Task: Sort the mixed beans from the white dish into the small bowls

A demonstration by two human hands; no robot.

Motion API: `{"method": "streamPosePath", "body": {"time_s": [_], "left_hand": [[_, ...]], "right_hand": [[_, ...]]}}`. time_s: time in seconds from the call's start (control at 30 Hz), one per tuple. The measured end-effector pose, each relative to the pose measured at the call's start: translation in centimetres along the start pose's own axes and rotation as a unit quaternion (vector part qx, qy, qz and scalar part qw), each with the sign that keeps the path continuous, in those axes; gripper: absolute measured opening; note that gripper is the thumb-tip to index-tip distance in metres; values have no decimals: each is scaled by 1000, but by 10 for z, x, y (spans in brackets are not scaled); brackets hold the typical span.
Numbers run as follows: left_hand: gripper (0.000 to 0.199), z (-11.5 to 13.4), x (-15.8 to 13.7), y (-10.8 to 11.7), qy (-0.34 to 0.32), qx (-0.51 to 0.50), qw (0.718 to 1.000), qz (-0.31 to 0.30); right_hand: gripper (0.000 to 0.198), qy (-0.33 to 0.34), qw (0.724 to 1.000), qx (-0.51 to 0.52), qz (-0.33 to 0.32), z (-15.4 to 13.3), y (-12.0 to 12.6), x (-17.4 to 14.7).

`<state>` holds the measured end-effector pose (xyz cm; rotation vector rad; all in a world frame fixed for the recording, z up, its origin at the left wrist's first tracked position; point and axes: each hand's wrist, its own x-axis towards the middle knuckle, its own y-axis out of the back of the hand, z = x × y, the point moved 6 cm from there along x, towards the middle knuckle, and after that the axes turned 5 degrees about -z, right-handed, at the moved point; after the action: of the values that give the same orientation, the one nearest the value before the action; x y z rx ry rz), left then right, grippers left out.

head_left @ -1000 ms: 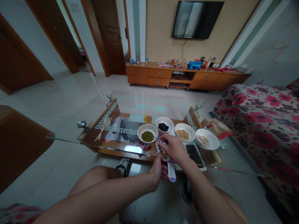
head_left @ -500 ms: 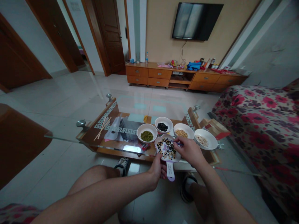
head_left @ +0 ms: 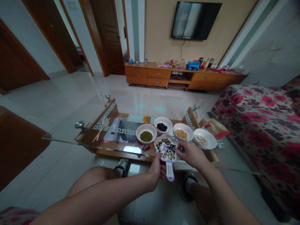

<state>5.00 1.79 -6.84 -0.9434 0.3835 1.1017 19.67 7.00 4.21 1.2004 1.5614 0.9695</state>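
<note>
My left hand [head_left: 156, 168] grips the lower left edge of a white and purple flower-shaped paddle [head_left: 170, 168], thumb on top. Its short handle points toward me. Black, yellow and pale beans [head_left: 165, 153] lie scattered on its face, around a bare purple patch. In my right hand [head_left: 191, 153] is a thin purple stick-like tool [head_left: 174, 149], pinched between the fingers. Its tip is over the middle of the beans, too small to make out. Behind the paddle stand bowls of green beans [head_left: 146, 136], black beans [head_left: 162, 127], yellow soybeans [head_left: 180, 134] and pale flat pieces [head_left: 201, 140].
The bowls stand on a glass table [head_left: 131, 149] with a wooden shelf beneath. Chopsticks [head_left: 101, 129] and a clear plastic roll [head_left: 114, 129] show at the left, a small red packet [head_left: 145, 147] near the front edge. A brown paper bag [head_left: 215, 126] is by the floral sofa [head_left: 262, 115].
My right hand has lowered a little, and the purple tool has shifted from the paddle's upper right toward its middle. My left hand keeps its hold. The whole view has shifted slightly.
</note>
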Motion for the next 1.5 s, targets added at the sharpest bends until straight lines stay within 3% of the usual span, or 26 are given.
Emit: {"method": "streamPosePath", "body": {"time_s": [1.07,1.23,1.5], "left_hand": [[61,-1,-1,1,7,5,1000,6],[62,0,-2,0,9,7,1000,1],[59,0,-3,0,11,-1,1000,-1]], "right_hand": [[18,38,999,21,6,-2,-4,2],[21,45,997,50,46,-5,5,4],[25,22,983,67,171,-14,20,22]]}}
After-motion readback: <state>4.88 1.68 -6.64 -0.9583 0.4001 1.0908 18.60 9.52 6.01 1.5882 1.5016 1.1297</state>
